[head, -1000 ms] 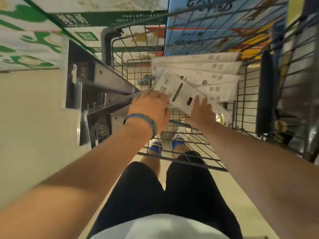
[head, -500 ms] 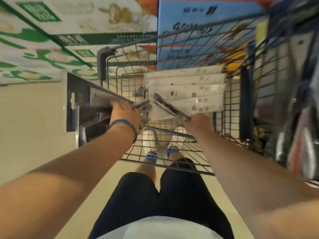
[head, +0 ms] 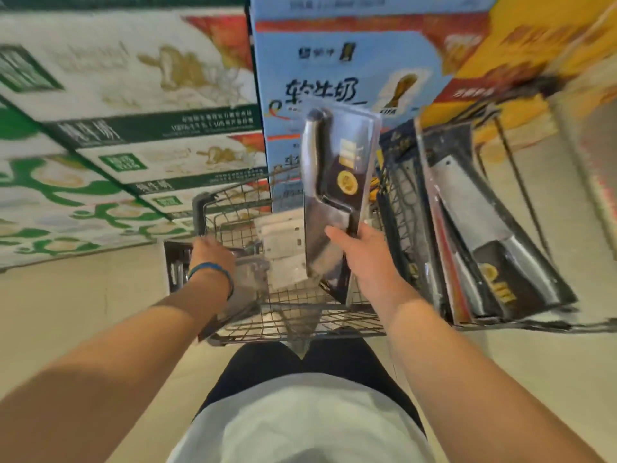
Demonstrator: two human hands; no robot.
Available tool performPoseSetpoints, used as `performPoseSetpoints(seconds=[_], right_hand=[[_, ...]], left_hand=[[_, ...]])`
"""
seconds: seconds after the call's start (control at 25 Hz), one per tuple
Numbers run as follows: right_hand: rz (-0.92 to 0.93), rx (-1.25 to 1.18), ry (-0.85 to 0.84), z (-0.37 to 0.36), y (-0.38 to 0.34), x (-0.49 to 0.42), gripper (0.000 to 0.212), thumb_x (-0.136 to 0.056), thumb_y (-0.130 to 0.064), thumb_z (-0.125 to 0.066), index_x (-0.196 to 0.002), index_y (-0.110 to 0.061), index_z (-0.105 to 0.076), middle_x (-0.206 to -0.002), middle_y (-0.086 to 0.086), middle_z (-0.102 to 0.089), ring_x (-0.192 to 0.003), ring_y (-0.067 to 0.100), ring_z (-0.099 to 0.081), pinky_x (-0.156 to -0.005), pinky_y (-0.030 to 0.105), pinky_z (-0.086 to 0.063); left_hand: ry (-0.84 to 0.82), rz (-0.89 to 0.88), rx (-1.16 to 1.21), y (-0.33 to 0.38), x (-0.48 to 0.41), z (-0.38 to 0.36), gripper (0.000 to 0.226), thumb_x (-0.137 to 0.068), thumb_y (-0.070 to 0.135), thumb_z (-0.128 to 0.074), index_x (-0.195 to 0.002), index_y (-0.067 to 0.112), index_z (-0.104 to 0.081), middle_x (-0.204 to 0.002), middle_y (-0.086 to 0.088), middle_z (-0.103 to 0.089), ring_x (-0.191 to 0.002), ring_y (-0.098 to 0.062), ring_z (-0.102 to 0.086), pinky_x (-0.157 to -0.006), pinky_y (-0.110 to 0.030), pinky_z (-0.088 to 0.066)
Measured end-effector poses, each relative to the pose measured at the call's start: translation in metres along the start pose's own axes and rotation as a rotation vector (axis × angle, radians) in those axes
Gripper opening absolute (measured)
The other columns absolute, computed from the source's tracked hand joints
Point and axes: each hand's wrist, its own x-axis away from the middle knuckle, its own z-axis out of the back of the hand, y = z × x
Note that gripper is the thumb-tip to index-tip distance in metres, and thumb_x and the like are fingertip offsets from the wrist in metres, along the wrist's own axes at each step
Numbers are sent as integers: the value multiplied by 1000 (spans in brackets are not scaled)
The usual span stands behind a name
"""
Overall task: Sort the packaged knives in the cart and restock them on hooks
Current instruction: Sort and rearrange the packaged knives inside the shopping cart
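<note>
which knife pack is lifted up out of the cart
The packaged cleaver gripped by the right hand, standing upright above the cart; the white-backed packs lie in it and the dark packs lean at its right side.

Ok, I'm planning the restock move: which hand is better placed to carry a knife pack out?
Probably right. The right hand grips a packaged knife raised above the cart; the left hand is low, at packs on the cart's left.
</note>
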Motion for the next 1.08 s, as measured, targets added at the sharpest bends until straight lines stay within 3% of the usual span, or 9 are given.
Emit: performPoseSetpoints(seconds=[0.12,0.2,0.36,0.48,0.56,0.68,0.8,0.92,1.08], right_hand=[[36,-137,-24,20,-26,14,9,-89,-16,-77,-98,-18,-76,-105,7,-78,-107,27,-71,-102,50,-52],[40,-208,-33,34,-40,24,11,-89,-12,-76,-97,-18,-78,-101,3,-79,-106,24,-71,-101,47,-52],[68,-464,-104,53,-72,40,15,-88,-1,-71,-98,-11,-75,-98,11,-78,-93,28,-74,-82,40,-57],[112,-672,-124,70,-96,49,26,-87,-3,-67,-113,-5,-72,-113,15,-72,-107,31,-70,-98,44,-54],[93,-797,-167,86,-108,52,52,-83,-14,-66,-133,1,-62,-124,16,-65,-124,35,-61,-109,47,-46],[93,-892,-239,120,-123,49,53,-84,-26,-65,-134,-10,-60,-131,12,-67,-119,32,-64,-103,45,-51],[63,-888,-249,164,-130,39,54,-85,-28,-68,-137,-16,-59,-131,9,-68,-118,30,-66,-107,47,-48],[-33,-923,-256,204,-130,28,64,-89,-29,-67,-148,-15,-50,-136,11,-65,-125,30,-62,-102,48,-51],[-143,-259,-324,239,-128,31,52,-101,-56,-46,-122,-12,-67,-108,7,-78,-95,24,-75,-72,33,-56]], left_hand=[[41,6,230,-14,6,8,40,-97,42,-41,-123,19,-62,-122,-8,-57,-111,-27,-49,-92,-38,-44],[139,-44,470,-14,8,30,60,-93,64,-33,-130,22,-57,-130,-6,-57,-118,-27,-51,-94,-41,-46],[50,-110,1482,16,34,101,92,-76,89,-27,-139,26,-51,-135,-5,-58,-114,-31,-58,-95,-42,-49],[-83,61,2237,42,59,128,91,-65,85,-56,-133,24,-53,-130,-5,-58,-106,-31,-60,-72,-37,-57],[-263,45,2550,52,65,141,89,-53,82,-69,-121,26,-60,-120,-1,-64,-103,-26,-63,-60,-32,-56],[-210,-96,2907,54,62,171,46,-76,51,-78,-107,19,-66,-118,-6,-69,-95,-21,-67,-60,-29,-56],[56,-249,2969,42,65,203,19,-86,25,-75,-103,20,-69,-117,-10,-71,-98,-24,-70,-71,-33,-58],[232,-318,2797,27,81,236,11,-86,19,-74,-94,27,-73,-103,-4,-76,-89,-21,-74,-65,-31,-59],[717,-373,2422,4,114,286,11,-87,27,-73,-81,36,-72,-88,6,-76,-86,-22,-73,-68,-35,-61]])
